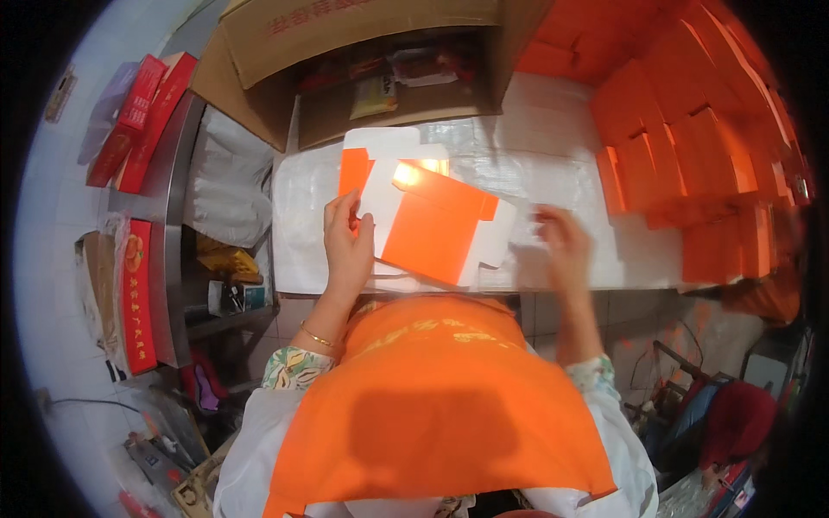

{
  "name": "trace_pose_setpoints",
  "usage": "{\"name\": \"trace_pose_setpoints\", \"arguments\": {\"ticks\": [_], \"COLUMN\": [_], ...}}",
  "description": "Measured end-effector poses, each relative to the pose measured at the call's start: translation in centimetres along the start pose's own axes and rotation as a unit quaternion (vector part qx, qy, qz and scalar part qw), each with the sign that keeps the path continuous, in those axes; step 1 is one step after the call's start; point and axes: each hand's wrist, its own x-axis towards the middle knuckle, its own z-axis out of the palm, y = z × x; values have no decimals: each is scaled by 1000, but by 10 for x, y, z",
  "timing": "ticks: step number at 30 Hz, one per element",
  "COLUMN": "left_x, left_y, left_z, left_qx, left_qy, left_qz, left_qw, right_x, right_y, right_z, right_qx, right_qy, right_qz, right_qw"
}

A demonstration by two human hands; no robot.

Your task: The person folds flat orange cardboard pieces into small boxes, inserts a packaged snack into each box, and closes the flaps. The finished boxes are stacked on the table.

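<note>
A flat orange and white carton blank [436,226] lies tilted over the white-covered table in front of me, with white flaps at its right side and a bright glare on its top edge. Behind its upper left corner, another orange and white card piece [354,168] shows. My left hand [348,250] pinches the card at the left edge between thumb and fingers. My right hand [566,246] is slightly blurred, just right of the blank and apart from it; its bent fingers are spread, and nothing shows in them.
An open cardboard box [345,52] stands at the back, with a yellow packet [375,95] inside. Stacked orange cartons [682,155] fill the right side. To the left are a metal shelf [173,285], red boxes [142,121] and white sheets [229,181].
</note>
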Motion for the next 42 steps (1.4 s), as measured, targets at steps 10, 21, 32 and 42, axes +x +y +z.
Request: {"name": "trace_pose_setpoints", "arguments": {"ticks": [10, 21, 32, 42], "left_x": [-15, -12, -6, 32], "left_y": [7, 22, 14, -26], "left_z": [-10, -25, -38, -27], "left_qx": [161, -247, -116, -226], "left_qy": [-86, -29, -7, -26], "left_qz": [111, 5, 10, -166], "left_qw": [977, 969, 993, 960], "right_x": [33, 32, 10, 41], "right_y": [-3, -37, -37, -78], "right_z": [104, 90, 134, 76], "right_qx": [-318, 167, 102, -115], "right_qy": [-110, -161, -2, -171], "right_qz": [-149, 157, 46, -68], "right_qw": [930, 960, 994, 976]}}
